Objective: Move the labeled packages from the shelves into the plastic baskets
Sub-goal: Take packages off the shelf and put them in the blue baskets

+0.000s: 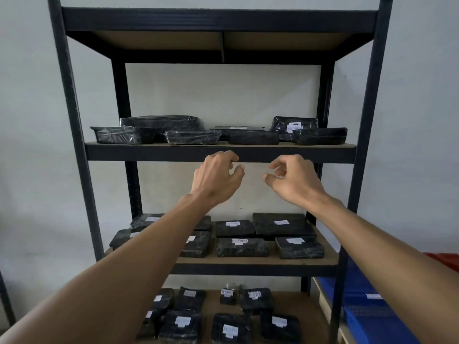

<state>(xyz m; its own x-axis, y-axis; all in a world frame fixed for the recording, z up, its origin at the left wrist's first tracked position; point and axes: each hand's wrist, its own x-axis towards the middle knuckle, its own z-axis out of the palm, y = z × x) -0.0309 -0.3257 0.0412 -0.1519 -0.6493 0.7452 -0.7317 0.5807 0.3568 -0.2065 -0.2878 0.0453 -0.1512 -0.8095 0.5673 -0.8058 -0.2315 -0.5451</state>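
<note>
Black plastic-wrapped packages with white labels lie on three levels of a dark metal shelf unit [221,153]. Several sit on the upper shelf, one of them a labeled package [294,127] at the right. Several more, such as a package [242,247], lie on the middle shelf, and others, such as a package [229,328], on the lowest visible shelf. My left hand [218,177] and my right hand [289,180] are raised in front of the upper shelf's front edge, fingers curled and apart, holding nothing. A blue plastic basket [365,306] stands at the lower right.
A red basket edge [444,260] shows behind the blue one at the far right. The shelf's dark uprights [363,135] frame both sides. The top shelf bay above the packages holds nothing I can see. A pale wall lies behind.
</note>
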